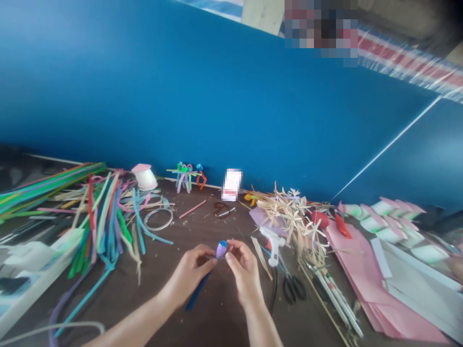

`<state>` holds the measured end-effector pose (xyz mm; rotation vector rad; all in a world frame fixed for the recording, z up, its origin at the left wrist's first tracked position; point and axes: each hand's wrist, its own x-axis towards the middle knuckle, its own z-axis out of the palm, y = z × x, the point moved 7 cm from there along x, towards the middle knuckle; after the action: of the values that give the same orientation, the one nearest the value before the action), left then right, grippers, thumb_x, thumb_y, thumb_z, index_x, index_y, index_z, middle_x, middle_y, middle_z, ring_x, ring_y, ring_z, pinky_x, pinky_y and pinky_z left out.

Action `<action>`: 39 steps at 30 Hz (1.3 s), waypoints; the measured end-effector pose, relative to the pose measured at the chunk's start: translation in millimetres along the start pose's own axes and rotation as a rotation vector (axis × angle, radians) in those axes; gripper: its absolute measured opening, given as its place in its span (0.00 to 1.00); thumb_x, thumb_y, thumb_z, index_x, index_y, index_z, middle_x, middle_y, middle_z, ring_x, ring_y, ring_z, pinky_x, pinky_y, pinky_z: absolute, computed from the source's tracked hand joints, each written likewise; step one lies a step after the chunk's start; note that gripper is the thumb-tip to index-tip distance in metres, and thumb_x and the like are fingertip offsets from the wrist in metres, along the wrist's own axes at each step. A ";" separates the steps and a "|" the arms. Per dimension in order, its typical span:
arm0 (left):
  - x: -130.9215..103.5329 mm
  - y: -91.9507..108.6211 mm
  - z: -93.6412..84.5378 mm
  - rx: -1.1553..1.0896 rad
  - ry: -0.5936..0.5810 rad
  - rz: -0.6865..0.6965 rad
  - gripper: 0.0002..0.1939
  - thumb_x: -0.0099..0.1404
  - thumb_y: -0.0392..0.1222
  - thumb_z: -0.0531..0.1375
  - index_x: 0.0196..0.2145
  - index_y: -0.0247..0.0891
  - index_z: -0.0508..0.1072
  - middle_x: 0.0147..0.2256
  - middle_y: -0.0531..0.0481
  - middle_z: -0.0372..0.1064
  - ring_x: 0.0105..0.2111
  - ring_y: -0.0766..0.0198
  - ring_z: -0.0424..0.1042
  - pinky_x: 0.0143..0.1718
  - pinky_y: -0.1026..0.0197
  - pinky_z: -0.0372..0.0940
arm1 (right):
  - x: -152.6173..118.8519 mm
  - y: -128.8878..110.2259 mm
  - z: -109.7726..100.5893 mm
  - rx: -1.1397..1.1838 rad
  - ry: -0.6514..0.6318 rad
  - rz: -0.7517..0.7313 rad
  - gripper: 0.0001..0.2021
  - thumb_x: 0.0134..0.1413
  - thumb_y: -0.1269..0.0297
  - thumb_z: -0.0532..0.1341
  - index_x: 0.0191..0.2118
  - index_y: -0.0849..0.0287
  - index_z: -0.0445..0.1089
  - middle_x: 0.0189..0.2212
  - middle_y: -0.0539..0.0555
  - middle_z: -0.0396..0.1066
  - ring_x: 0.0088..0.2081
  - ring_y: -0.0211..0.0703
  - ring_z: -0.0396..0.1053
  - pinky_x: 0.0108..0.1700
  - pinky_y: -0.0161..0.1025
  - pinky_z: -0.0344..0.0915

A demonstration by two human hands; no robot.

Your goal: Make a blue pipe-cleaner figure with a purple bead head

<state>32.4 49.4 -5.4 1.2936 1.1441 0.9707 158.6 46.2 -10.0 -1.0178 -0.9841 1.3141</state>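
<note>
The left hand's (198,263) fingertips hide part of the purple coil (221,249); whether the right hand (243,262) pinches or merely touches it is unclear. Beyond the grip, pixelation masks an upright white rectangle (232,184). Far left, the picture's edge crops long pipe cleaners (47,190); far right, it cuts grey sheets (427,286).

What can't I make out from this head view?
Head view:
Underside of the small purple-and-blue piece: too small, partly behind the left hand.
Dark blue strip's upper end: hidden by the left hand.
White rectangle's markings: pixelated.
Long green strips' outer ends: cut off by left edge.
Right hand's exact contact: blurred.
</note>
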 end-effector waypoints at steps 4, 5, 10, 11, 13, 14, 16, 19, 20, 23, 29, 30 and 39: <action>1.1 2.4 -1.4 0.161 0.037 0.113 0.06 0.51 0.38 0.57 0.27 0.33 0.71 0.30 0.50 0.63 0.25 0.67 0.64 0.27 0.66 0.59 | 3.9 3.5 1.8 -0.028 -0.061 0.051 0.14 0.42 0.62 0.63 0.38 0.59 0.69 0.29 0.51 0.69 0.29 0.37 0.63 0.27 0.31 0.58; 1.0 1.8 -1.4 0.178 0.041 0.125 0.05 0.51 0.37 0.57 0.27 0.33 0.71 0.30 0.50 0.63 0.25 0.67 0.64 0.27 0.66 0.59 | 5.3 6.0 2.2 -0.027 -0.092 0.077 0.14 0.41 0.61 0.64 0.37 0.59 0.70 0.28 0.51 0.69 0.28 0.36 0.63 0.26 0.31 0.58; -1.9 1.3 0.1 0.223 0.033 0.157 0.04 0.52 0.38 0.57 0.26 0.35 0.71 0.30 0.50 0.63 0.25 0.67 0.64 0.27 0.67 0.59 | 10.8 11.9 -0.9 -0.021 -0.190 0.128 0.12 0.36 0.64 0.67 0.33 0.59 0.72 0.25 0.48 0.69 0.26 0.34 0.62 0.28 0.30 0.57; -2.5 1.4 0.5 0.222 0.030 0.156 0.04 0.52 0.38 0.57 0.26 0.35 0.70 0.29 0.50 0.63 0.25 0.68 0.64 0.26 0.67 0.59 | 11.1 11.9 -0.9 -0.027 -0.205 0.132 0.12 0.36 0.64 0.67 0.32 0.59 0.72 0.25 0.48 0.69 0.27 0.34 0.62 0.29 0.30 0.57; -3.2 1.1 0.8 0.207 0.032 0.151 0.04 0.52 0.38 0.57 0.25 0.34 0.70 0.29 0.50 0.62 0.25 0.68 0.63 0.25 0.67 0.59 | 11.0 11.2 0.6 -0.031 -0.231 0.134 0.10 0.37 0.65 0.67 0.31 0.59 0.73 0.24 0.48 0.69 0.26 0.34 0.62 0.29 0.30 0.57; -3.4 0.5 0.9 0.194 0.035 0.149 0.05 0.53 0.38 0.57 0.26 0.34 0.70 0.29 0.50 0.62 0.24 0.68 0.63 0.25 0.67 0.59 | 10.8 10.4 1.9 -0.028 -0.240 0.131 0.09 0.37 0.65 0.67 0.30 0.59 0.73 0.24 0.48 0.69 0.26 0.34 0.62 0.30 0.31 0.57; -3.2 -1.7 1.5 0.164 0.037 0.143 0.06 0.54 0.39 0.56 0.26 0.34 0.69 0.29 0.51 0.61 0.24 0.69 0.63 0.24 0.67 0.59 | 10.4 8.6 4.5 -0.004 -0.245 0.123 0.07 0.37 0.65 0.66 0.28 0.60 0.73 0.24 0.48 0.69 0.27 0.35 0.63 0.32 0.32 0.58; -2.1 -7.1 2.8 0.123 0.030 0.124 0.07 0.55 0.41 0.56 0.27 0.34 0.69 0.28 0.52 0.61 0.22 0.69 0.63 0.22 0.68 0.58 | 10.3 7.9 7.0 0.040 -0.244 0.125 0.06 0.38 0.65 0.66 0.26 0.60 0.72 0.23 0.48 0.69 0.27 0.35 0.63 0.34 0.33 0.58; -1.5 -9.0 3.1 0.115 0.027 0.115 0.08 0.55 0.42 0.56 0.27 0.34 0.68 0.26 0.53 0.60 0.21 0.69 0.62 0.21 0.68 0.58 | 10.6 8.2 6.8 0.046 -0.241 0.126 0.06 0.37 0.65 0.66 0.26 0.60 0.72 0.24 0.48 0.70 0.27 0.35 0.64 0.34 0.33 0.58; 0.1 -13.0 2.9 0.105 0.026 0.090 0.08 0.54 0.43 0.56 0.27 0.34 0.68 0.23 0.54 0.61 0.20 0.69 0.62 0.20 0.68 0.56 | 12.3 10.7 4.3 0.073 -0.242 0.157 0.13 0.35 0.64 0.67 0.33 0.59 0.72 0.27 0.49 0.71 0.29 0.36 0.65 0.34 0.33 0.59; 0.1 -6.4 -2.6 0.130 0.080 0.127 0.06 0.52 0.41 0.57 0.27 0.35 0.68 0.23 0.53 0.63 0.23 0.67 0.63 0.24 0.67 0.58 | 15.8 10.9 -1.3 0.048 -0.231 0.204 0.14 0.39 0.59 0.65 0.35 0.60 0.72 0.27 0.51 0.71 0.27 0.36 0.66 0.32 0.34 0.60; -0.2 -4.7 -2.9 0.146 0.083 0.137 0.05 0.52 0.40 0.58 0.26 0.35 0.68 0.24 0.53 0.63 0.23 0.67 0.64 0.24 0.67 0.58 | 15.8 10.2 -0.9 0.013 -0.234 0.199 0.12 0.39 0.60 0.65 0.33 0.60 0.73 0.26 0.51 0.71 0.26 0.36 0.66 0.32 0.33 0.60; 2.2 -13.7 -1.9 0.007 0.076 0.057 0.07 0.51 0.41 0.58 0.27 0.34 0.68 0.21 0.54 0.62 0.20 0.69 0.61 0.22 0.67 0.57 | 16.6 13.4 1.3 0.019 -0.225 0.227 0.12 0.40 0.60 0.65 0.33 0.57 0.73 0.26 0.50 0.72 0.27 0.36 0.66 0.30 0.32 0.58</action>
<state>29.9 51.0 -19.1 1.3105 1.1749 1.0661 154.0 62.8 -22.7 -1.0042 -1.0442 1.6502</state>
